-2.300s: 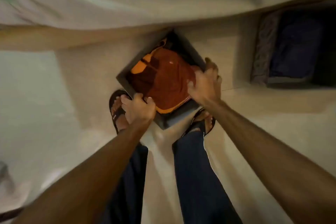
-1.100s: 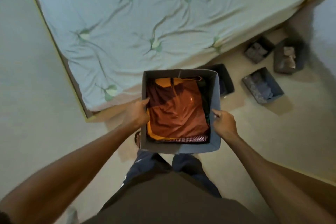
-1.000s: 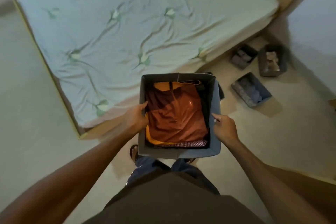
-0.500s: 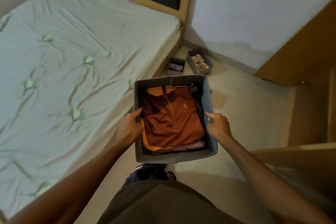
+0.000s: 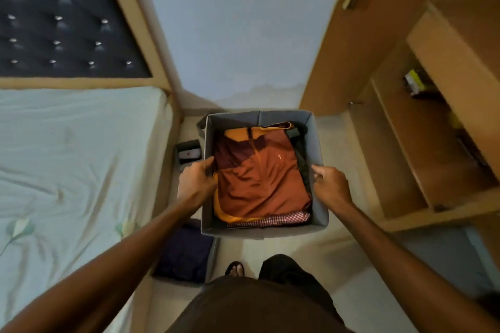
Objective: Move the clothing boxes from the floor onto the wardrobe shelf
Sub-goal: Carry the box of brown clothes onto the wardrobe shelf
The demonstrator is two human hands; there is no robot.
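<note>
A grey fabric clothing box [image 5: 319,184] hangs in the air in front of my waist, filled with a folded rust-orange garment [image 5: 259,178]. My left hand [image 5: 196,184] grips its left wall and my right hand [image 5: 331,186] grips its right wall. The open wooden wardrobe with its shelves [image 5: 438,170] stands to my right. On the floor below left lies another box with dark blue clothes [image 5: 186,251], and a small dark box [image 5: 189,154] sits by the bed corner.
The bed with a pale green sheet [image 5: 67,170] fills the left, its dark tufted headboard [image 5: 59,24] behind it. A white wall is ahead. A narrow strip of beige floor [image 5: 341,149] runs between bed and wardrobe. A yellow-green item [image 5: 416,84] lies on an upper shelf.
I lifted the box off the floor with both hands and turned right from the bed. The wardrobe shelves now show at right, and the headboard and wall are ahead.
</note>
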